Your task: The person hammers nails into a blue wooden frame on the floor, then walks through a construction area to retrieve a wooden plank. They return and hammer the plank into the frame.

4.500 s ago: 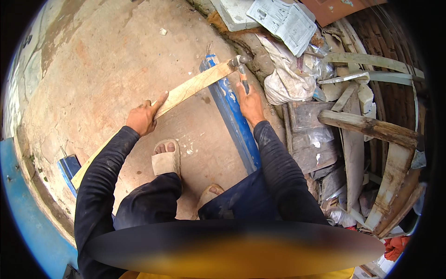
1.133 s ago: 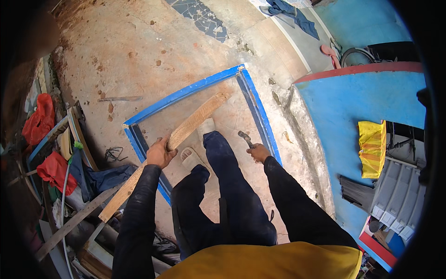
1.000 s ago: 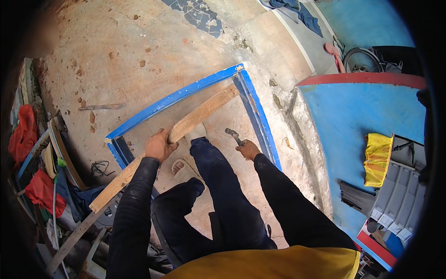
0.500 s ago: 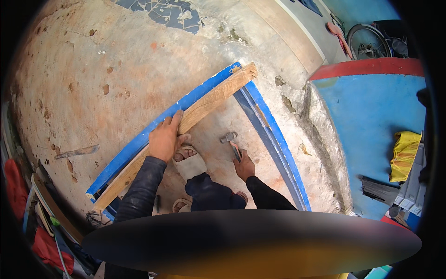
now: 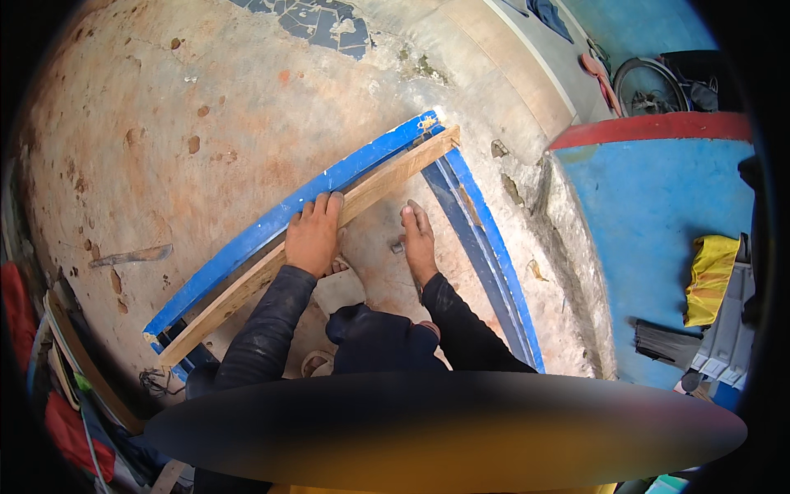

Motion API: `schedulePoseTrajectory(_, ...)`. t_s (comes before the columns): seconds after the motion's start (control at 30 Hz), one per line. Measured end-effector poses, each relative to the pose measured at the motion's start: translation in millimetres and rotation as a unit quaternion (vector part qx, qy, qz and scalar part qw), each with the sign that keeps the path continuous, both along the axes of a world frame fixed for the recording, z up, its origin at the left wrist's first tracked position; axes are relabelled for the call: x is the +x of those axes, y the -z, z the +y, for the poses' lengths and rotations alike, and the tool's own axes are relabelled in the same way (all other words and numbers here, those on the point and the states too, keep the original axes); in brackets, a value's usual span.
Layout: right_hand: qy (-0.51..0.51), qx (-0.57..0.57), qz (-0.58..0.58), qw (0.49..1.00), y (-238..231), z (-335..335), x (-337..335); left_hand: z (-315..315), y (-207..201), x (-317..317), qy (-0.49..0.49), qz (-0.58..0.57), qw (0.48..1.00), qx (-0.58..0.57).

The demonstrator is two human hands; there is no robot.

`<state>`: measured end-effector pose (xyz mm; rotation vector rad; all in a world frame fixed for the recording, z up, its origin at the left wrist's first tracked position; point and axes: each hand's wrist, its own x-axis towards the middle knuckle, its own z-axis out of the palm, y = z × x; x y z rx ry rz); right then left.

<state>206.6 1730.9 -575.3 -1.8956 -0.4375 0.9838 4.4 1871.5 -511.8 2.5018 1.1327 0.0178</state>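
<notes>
My left hand [image 5: 311, 240] grips a bare wooden plank [image 5: 395, 174], its fingers over the far edge. The plank lies at a slant along one side of a blue wooden frame [image 5: 284, 206], with a narrow gap between them over part of the length. To the right, my right hand [image 5: 420, 247] is raised inside the frame's corner, fingers stretched out and nothing seen in them. Partly covered by that hand and forearm, a hammer [image 5: 397, 247] shows its head just left of the wrist, apparently on the floor.
My sandalled foot [image 5: 340, 288] is inside the frame, below the plank. A flat strip [image 5: 132, 257] lies on the stained floor at left. Broken concrete edging [image 5: 568, 272] runs along the right, beside a blue wall [image 5: 650, 198]. A yellow cloth [image 5: 709, 280] and a bicycle wheel [image 5: 648, 86] are farther right.
My right hand has let go of the hammer and moved up toward the plank. My left hand has shifted slightly right, and the plank's far end now sits lower, away from the blue side.
</notes>
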Motion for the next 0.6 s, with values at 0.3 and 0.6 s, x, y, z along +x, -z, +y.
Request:
schedulePoseTrajectory(0.3, 0.061, 0.104, 0.298, 0.947, 12.4, 90.6, 34.5, -8.9, -48.0, -86.3, -0.008, -0.014, 1.0, -0.001)
schedulePoseTrajectory(0.6, 0.008, 0.07, 0.258, 0.964, 13.7, 114.2, 52.9, -108.2, -77.0, -410.6, -0.647, -0.276, 0.71, 0.026)
